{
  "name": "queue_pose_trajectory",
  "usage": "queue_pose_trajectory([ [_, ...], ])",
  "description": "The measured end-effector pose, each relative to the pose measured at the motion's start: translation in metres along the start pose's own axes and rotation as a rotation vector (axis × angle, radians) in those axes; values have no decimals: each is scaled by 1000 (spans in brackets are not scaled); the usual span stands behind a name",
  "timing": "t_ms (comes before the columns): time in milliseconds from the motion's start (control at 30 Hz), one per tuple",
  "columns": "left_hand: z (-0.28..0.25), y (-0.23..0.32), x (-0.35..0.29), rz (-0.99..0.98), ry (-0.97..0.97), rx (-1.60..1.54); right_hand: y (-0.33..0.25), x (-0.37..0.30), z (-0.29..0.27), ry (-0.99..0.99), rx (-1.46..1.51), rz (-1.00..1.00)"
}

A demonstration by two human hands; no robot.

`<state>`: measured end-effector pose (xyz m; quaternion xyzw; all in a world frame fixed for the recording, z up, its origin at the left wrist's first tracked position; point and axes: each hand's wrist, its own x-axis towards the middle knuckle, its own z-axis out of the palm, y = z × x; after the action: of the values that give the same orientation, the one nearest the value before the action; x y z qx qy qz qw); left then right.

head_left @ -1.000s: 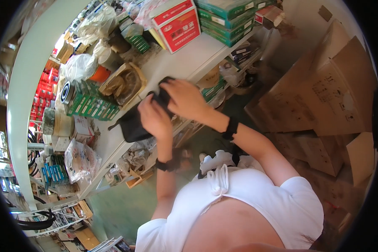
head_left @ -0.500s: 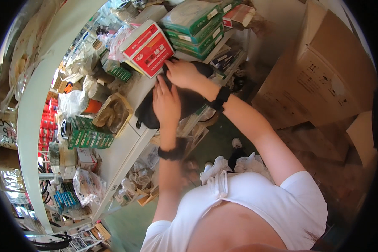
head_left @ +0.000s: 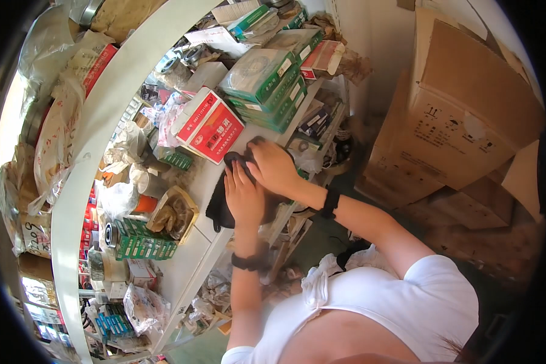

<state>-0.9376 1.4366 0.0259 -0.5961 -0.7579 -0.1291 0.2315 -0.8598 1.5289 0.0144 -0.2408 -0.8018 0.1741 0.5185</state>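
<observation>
A black cloth (head_left: 220,203) lies bunched on the white shelf (head_left: 191,239), just in front of a red-and-white box (head_left: 215,128). My left hand (head_left: 244,197) rests on the cloth with its fingers stretched out, fingertips against a raised fold. Beside it, my right hand (head_left: 276,170) has bent fingers closed on a bunched part of the same cloth, close to the box's near right corner. Its palm hides much of the fabric underneath. Both wrists wear black bands.
Stacked green boxes (head_left: 264,91) stand behind and right of the red box. To the left sit a tray (head_left: 175,215) with brown wrapped contents, a row of small green boxes (head_left: 141,239) and a plastic bag (head_left: 145,308). Large cardboard boxes (head_left: 452,136) fill the right side.
The view has shifted, so the shelf appears lower. Both hands have moved slightly away from the red box, and the cloth is bunched up more under their fingers.
</observation>
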Motion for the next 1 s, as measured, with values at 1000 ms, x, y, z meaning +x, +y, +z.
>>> queue_pose_trajectory([
  [1000, -24, -19, -36, -175, 61, 30, -16, 16, 42, -276, 80, -253],
])
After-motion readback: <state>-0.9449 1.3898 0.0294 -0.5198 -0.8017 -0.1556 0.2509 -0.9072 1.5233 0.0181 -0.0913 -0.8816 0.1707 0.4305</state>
